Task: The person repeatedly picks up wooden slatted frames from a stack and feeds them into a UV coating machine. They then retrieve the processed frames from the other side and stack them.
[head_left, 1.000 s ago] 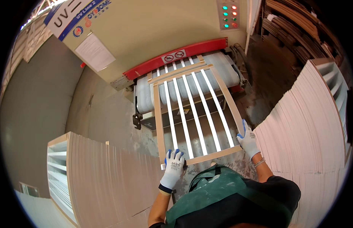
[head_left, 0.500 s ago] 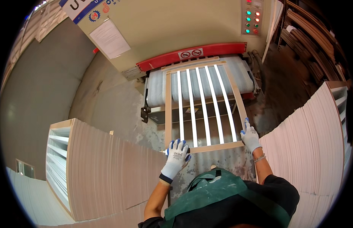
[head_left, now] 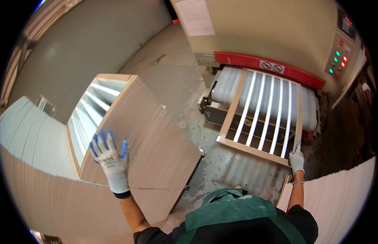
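A slatted frame (head_left: pixel 254 152) with brown edges and white bars lies with its far end on the mesh conveyor belt (head_left: pixel 226 86); its near end juts out toward me. My right hand (head_left: pixel 297 161), in a white glove with blue fingertips, grips the frame's near right corner. My left hand (head_left: pixel 111 160), gloved alike, is open with its fingers spread over the upper edge of the tall stack of similar frames (head_left: pixel 152 138) on my left. Whether its fingertips touch the stack, I cannot tell. Nothing is held in it.
Behind the belt rises a beige machine (head_left: pixel 274 28) with a red guard bar (head_left: pixel 242 59) and a lit button panel (head_left: pixel 338 59). More stacked frames (head_left: pixel 335 195) stand at my right. A grey wall (head_left: pixel 103 36) runs along the far left.
My left hand has let go of the frame's near left corner and moved left to the stack. The view has swung left. The frame has gone farther under the red bar, my right hand still on it.
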Motion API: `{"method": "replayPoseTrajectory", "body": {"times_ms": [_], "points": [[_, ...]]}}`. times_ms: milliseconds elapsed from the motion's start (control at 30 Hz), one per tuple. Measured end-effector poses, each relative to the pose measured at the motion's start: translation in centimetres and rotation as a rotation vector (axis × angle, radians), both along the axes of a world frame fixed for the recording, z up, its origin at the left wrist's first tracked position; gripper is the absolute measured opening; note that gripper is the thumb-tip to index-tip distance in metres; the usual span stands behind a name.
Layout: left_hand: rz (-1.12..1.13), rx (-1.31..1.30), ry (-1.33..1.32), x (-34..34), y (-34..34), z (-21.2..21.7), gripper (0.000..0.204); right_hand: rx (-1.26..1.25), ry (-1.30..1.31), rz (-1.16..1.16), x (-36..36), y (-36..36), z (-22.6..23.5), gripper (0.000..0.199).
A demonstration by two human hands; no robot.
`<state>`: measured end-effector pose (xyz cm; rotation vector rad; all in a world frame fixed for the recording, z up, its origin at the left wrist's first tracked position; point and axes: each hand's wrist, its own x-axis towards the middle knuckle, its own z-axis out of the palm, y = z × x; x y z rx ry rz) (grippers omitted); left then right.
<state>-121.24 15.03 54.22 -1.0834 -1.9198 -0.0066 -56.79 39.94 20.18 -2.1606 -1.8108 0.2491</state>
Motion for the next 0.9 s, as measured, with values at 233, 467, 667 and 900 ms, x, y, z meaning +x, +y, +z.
{"method": "replayPoseTrajectory", "body": {"times_ms": [233, 467, 667, 900], "points": [[0.191, 0.005, -0.163, -3.8, -5.5, 4.3, 0.07, -0.047, 0.052, 0.025, 1.6, 4.7, -0.1, 0.085], [0.099, -0.012, -0.204, -4.7, -7.9, 6.4, 0.049, -0.031, 0.16, -0.012, 2.9, 10.0, -1.0, 0.086], [0.02, -0.078, -0.16, -2.2, -8.8, 7.3, 0.039, 0.103, -0.252, 0.007, -3.2, 9.2, 5.9, 0.072], [-0.118, -0.123, -0.129, 8.0, -13.3, 6.5, 0.045, -0.264, 1.301, 0.548, -20.8, 6.0, 15.4, 0.048]]}}
